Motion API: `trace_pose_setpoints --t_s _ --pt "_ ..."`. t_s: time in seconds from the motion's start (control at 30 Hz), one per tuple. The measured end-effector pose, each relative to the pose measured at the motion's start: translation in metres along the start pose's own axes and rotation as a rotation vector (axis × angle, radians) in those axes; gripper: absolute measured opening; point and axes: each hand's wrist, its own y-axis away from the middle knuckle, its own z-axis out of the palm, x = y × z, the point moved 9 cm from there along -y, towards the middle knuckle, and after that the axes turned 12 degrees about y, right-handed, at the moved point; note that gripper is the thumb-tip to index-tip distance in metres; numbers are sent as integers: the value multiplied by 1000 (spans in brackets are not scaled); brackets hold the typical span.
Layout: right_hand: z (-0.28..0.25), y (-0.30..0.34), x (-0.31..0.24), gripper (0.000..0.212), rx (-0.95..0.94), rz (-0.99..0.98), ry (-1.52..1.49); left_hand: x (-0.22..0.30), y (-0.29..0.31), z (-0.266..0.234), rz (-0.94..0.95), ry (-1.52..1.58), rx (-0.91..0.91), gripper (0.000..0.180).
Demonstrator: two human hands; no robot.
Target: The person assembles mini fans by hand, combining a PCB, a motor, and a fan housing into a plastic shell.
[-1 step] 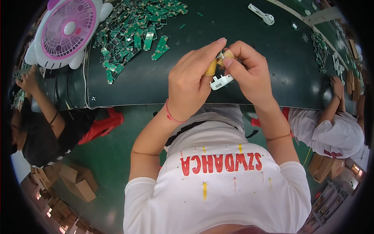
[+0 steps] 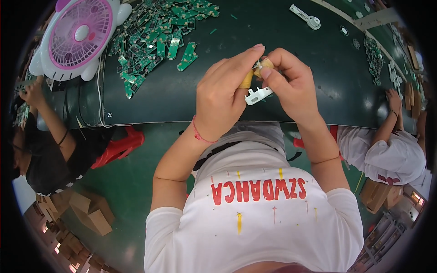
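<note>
Above the near edge of the dark table, my two hands meet with bent fingers. Between them a small white plastic housing with notched tabs sticks out below the fingers. My left hand is closed round its left side. Yellow wrapping shows at its thumb. My right hand is closed on the housing's other side, thumb and forefinger bent together. Yellow wrapping also covers its forefinger tip. A tiny whitish piece shows between the fingertips, too small to make out. The fingers hide most of the housing.
A heap of green circuit boards lies at the far left, beside a white and pink fan. A white long-handled part lies at the far right. People work on both sides. Cardboard boxes stand on the floor.
</note>
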Motion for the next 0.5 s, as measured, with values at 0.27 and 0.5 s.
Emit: trace_pose_setpoints --t_s 0.27,0.5 --pt "1 -5 -6 11 -68 -56 -19 5 -9 2 -4 -81 -136 56" --pt "8 0 12 9 -200 74 -228 14 -7 7 24 -135 -180 48"
